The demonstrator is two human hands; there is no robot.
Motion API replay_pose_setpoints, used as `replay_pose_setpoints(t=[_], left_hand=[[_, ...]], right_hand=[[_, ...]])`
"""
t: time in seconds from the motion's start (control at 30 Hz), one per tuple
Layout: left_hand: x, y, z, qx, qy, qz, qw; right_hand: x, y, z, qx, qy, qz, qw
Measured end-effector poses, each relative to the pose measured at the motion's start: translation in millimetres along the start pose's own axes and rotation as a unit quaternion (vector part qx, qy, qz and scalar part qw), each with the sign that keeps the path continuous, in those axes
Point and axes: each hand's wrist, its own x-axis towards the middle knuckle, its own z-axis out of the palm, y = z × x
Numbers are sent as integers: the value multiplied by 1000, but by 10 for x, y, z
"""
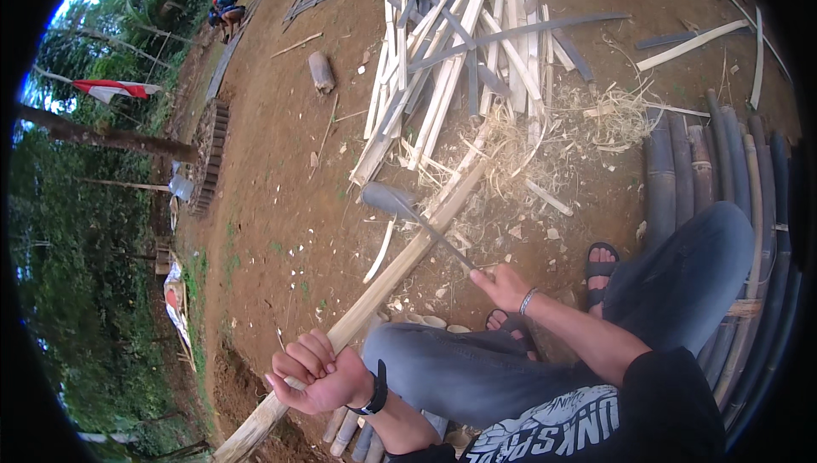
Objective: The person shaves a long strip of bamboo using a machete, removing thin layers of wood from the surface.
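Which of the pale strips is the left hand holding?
The long pale strip crossed by the knife; the other strips lie heaped or scattered away from the left hand.

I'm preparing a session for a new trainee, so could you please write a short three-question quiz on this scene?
1. True or false: the left hand grips the long pale strip.
2. What does the right hand hold?
3. Multiple choice: the band on the left wrist is (a) white, (b) black, (c) red.

Key: 1. True. 2. A knife, its blade crossing the strip. 3. b.
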Motion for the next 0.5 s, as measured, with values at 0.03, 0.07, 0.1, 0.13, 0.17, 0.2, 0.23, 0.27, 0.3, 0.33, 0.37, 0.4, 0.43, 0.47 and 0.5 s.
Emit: replay_pose_setpoints(t=[0.03,0.07,0.1,0.13,0.17,0.2,0.23,0.27,0.3,0.33,0.37,0.4,0.43,0.47,0.5], left_hand=[[30,8,-25,-8,-8,8,1000],[28,23,-85,-14,-11,8,1000],[16,43,-137,-16,-17,2,1000],[35,42,-125,-11,-20,0,1000],[36,43,-101,-4,-24,-2,1000],[27,54,-77,4,-29,-5,1000],[30,52,-60,11,-37,-11,999],[22,43,-72,3,-36,-17,999],[41,27,-128,-1,-30,-12,999],[76,24,-194,-5,-24,-6,1000],[103,43,-196,-7,-17,-4,1000],[88,56,-180,-2,-35,-10,999],[49,72,-148,3,-53,-15,998],[29,98,-98,8,-70,-15,997],[20,80,-76,1,-75,-18,997]], right_hand=[[-80,-277,75,-94,38,-72,992],[-259,-495,168,-68,14,-110,992],[-392,-562,244,-35,-7,-142,989],[-440,-588,250,-80,12,-211,974],[-358,-539,187,-83,19,-150,985],[-192,-416,82,-83,25,-87,992],[-25,-284,-12,-80,35,-23,996],[82,-157,-86,-144,89,-121,978],[4,-320,-43,-117,68,-101,986],[-125,-473,48,-90,46,-82,991],[-244,-560,138,-62,24,-58,996],[-276,-451,248,-72,32,-125,989],[-298,-446,242,-66,22,-116,991],[-337,-456,198,-61,10,-111,992],[-394,-405,133,-53,4,-102,993]])
